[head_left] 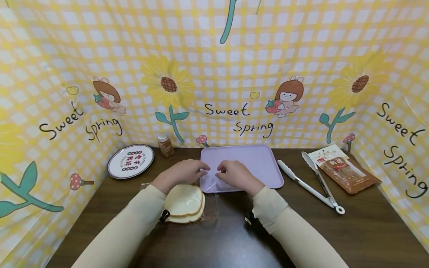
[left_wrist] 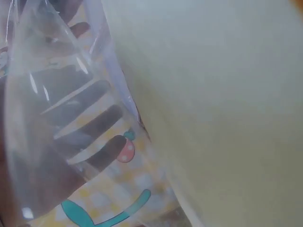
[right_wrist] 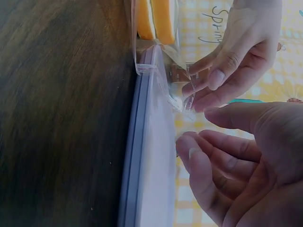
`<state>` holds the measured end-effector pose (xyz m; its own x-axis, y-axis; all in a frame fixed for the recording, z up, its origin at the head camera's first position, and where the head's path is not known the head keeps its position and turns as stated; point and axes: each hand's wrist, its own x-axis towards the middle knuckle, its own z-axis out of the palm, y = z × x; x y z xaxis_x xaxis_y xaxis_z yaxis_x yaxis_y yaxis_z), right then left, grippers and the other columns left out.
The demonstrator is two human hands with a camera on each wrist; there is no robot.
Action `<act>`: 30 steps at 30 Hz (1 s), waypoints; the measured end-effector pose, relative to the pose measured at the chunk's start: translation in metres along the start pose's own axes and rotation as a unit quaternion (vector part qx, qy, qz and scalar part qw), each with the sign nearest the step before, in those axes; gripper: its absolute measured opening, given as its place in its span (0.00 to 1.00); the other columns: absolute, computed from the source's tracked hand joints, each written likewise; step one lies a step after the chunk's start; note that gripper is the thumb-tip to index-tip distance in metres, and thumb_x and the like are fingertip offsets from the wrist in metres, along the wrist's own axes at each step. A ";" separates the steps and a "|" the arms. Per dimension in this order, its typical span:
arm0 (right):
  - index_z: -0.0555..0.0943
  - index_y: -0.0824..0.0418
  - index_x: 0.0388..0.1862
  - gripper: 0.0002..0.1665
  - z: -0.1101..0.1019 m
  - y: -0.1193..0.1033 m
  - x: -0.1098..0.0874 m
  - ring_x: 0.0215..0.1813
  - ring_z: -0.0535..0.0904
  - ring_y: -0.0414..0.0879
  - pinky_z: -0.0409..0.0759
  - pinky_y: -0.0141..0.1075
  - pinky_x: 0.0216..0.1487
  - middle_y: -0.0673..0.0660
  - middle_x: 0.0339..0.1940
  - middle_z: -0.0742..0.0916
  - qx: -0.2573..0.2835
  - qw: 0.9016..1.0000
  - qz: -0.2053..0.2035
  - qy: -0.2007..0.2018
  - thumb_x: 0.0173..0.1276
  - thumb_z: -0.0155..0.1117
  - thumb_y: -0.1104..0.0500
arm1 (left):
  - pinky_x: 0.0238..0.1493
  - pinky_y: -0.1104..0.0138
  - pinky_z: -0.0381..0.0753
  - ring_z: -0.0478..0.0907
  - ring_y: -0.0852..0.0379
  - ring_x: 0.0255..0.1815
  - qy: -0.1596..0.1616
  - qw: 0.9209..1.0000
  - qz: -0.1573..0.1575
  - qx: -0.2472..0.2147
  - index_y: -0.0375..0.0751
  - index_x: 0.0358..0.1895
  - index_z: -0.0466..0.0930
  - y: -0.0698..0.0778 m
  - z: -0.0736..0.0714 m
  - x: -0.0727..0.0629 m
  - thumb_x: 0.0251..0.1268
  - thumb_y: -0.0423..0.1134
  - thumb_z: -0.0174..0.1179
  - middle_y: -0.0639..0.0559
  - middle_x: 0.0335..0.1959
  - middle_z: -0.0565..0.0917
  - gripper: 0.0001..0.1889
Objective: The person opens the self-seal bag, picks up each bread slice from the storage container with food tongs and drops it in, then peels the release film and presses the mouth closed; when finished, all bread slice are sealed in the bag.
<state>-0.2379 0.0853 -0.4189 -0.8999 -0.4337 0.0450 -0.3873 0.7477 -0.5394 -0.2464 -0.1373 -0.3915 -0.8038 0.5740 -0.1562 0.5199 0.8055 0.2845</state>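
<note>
Two slices of bread lie stacked in a clear plastic bag on the table. My left hand holds the bag's raised edge at its fingertips, over the left side of a lilac tray. In the left wrist view, film covers the fingers, and the pale bread fills the right side. Facing it, my right hand hovers over the tray, its fingers loosely bent. The right wrist view shows a gap between its thumb and fingers, with nothing held there, close to the film's edge.
At the back left are a white printed plate and a small seasoning jar. Spread white-tipped tongs lie right of the tray, beside a brown food packet. A yellow checked cloth encloses the table's back and sides.
</note>
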 end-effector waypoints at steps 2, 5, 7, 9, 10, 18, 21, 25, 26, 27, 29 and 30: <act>0.89 0.61 0.51 0.15 0.002 0.001 0.003 0.47 0.88 0.50 0.87 0.47 0.55 0.58 0.45 0.93 -0.003 1.000 0.006 -0.008 0.76 0.69 0.52 | 0.72 0.48 0.82 0.84 0.45 0.68 -0.008 1.000 -0.004 -0.001 0.41 0.66 0.85 0.000 0.001 0.004 0.86 0.40 0.54 0.45 0.65 0.88 0.17; 0.89 0.62 0.54 0.16 0.006 0.003 0.007 0.50 0.88 0.50 0.88 0.47 0.58 0.59 0.48 0.93 -0.001 1.000 0.007 -0.022 0.77 0.68 0.52 | 0.73 0.49 0.82 0.84 0.45 0.68 -0.016 1.000 0.003 -0.005 0.40 0.64 0.87 -0.001 0.003 0.009 0.85 0.39 0.54 0.45 0.64 0.89 0.16; 0.89 0.62 0.54 0.16 0.009 0.004 0.010 0.50 0.88 0.49 0.88 0.46 0.58 0.58 0.48 0.94 0.003 1.000 0.006 -0.026 0.77 0.67 0.53 | 0.74 0.49 0.81 0.84 0.45 0.68 -0.021 1.000 0.012 -0.007 0.39 0.62 0.88 0.000 0.004 0.012 0.84 0.37 0.54 0.44 0.62 0.89 0.16; 0.90 0.62 0.52 0.14 0.011 0.005 0.011 0.47 0.88 0.48 0.88 0.44 0.55 0.58 0.46 0.94 0.007 1.000 0.001 -0.023 0.77 0.67 0.54 | 0.73 0.50 0.82 0.85 0.45 0.67 -0.023 0.999 0.021 -0.007 0.38 0.60 0.89 0.001 0.005 0.014 0.82 0.35 0.55 0.44 0.61 0.90 0.15; 0.90 0.61 0.50 0.13 0.012 0.005 0.012 0.44 0.87 0.47 0.87 0.42 0.53 0.57 0.45 0.94 0.010 1.000 -0.001 -0.020 0.77 0.67 0.54 | 0.72 0.50 0.83 0.85 0.45 0.66 -0.023 0.999 0.024 -0.007 0.38 0.59 0.89 0.001 0.005 0.015 0.82 0.35 0.55 0.44 0.60 0.90 0.15; 0.87 0.58 0.38 0.06 0.015 0.006 0.014 0.25 0.80 0.38 0.77 0.31 0.31 0.53 0.31 0.90 0.042 0.999 0.001 -0.009 0.76 0.67 0.58 | 0.49 0.60 0.85 0.84 0.58 0.41 -0.017 1.000 0.012 0.003 0.43 0.50 0.92 0.004 0.011 0.023 0.81 0.38 0.60 0.51 0.45 0.93 0.11; 0.87 0.57 0.37 0.07 0.015 0.006 0.014 0.25 0.80 0.38 0.77 0.31 0.31 0.52 0.31 0.90 0.047 0.999 -0.004 -0.007 0.77 0.66 0.59 | 0.46 0.61 0.84 0.82 0.59 0.38 -0.012 1.000 -0.003 -0.001 0.44 0.48 0.91 0.004 0.013 0.023 0.82 0.40 0.60 0.52 0.42 0.92 0.10; 0.86 0.57 0.38 0.06 0.015 0.008 0.014 0.26 0.81 0.37 0.78 0.31 0.33 0.52 0.33 0.91 0.047 0.999 -0.018 -0.002 0.78 0.66 0.59 | 0.46 0.60 0.85 0.83 0.59 0.39 0.002 1.000 -0.010 -0.001 0.45 0.48 0.90 0.003 0.015 0.024 0.83 0.43 0.59 0.53 0.42 0.91 0.10; 0.86 0.56 0.39 0.06 0.015 0.008 0.014 0.26 0.81 0.37 0.78 0.31 0.33 0.52 0.33 0.91 0.047 0.999 -0.021 -0.001 0.78 0.66 0.59 | 0.46 0.61 0.85 0.83 0.59 0.39 0.005 1.000 -0.010 0.000 0.46 0.48 0.90 0.003 0.015 0.024 0.83 0.43 0.59 0.53 0.42 0.91 0.10; 0.86 0.56 0.39 0.06 0.015 0.008 0.014 0.26 0.81 0.37 0.78 0.31 0.33 0.52 0.34 0.91 0.049 0.999 -0.024 -0.001 0.78 0.66 0.58 | 0.45 0.61 0.84 0.83 0.59 0.39 0.006 1.000 -0.011 0.000 0.46 0.47 0.89 0.003 0.015 0.025 0.83 0.43 0.59 0.53 0.41 0.91 0.10; 0.86 0.56 0.39 0.06 0.014 0.009 0.014 0.26 0.81 0.37 0.78 0.30 0.33 0.52 0.34 0.91 0.049 0.998 -0.031 0.000 0.78 0.66 0.58 | 0.44 0.62 0.84 0.82 0.60 0.38 0.007 1.000 -0.012 0.000 0.46 0.47 0.89 0.003 0.016 0.025 0.83 0.44 0.59 0.54 0.41 0.91 0.10; 0.86 0.56 0.39 0.05 0.014 0.009 0.014 0.26 0.81 0.37 0.78 0.30 0.33 0.52 0.34 0.91 0.049 0.998 -0.033 0.002 0.77 0.66 0.58 | 0.43 0.62 0.83 0.82 0.60 0.38 0.008 1.000 -0.013 0.000 0.46 0.47 0.89 0.003 0.016 0.025 0.83 0.44 0.59 0.54 0.41 0.91 0.10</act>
<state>-0.2507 0.0788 -0.4348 -0.8736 -0.4788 0.0870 -0.4252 0.6642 -0.6148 -0.2604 -0.1177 -0.4096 -0.8217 0.5504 -0.1480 0.4990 0.8202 0.2798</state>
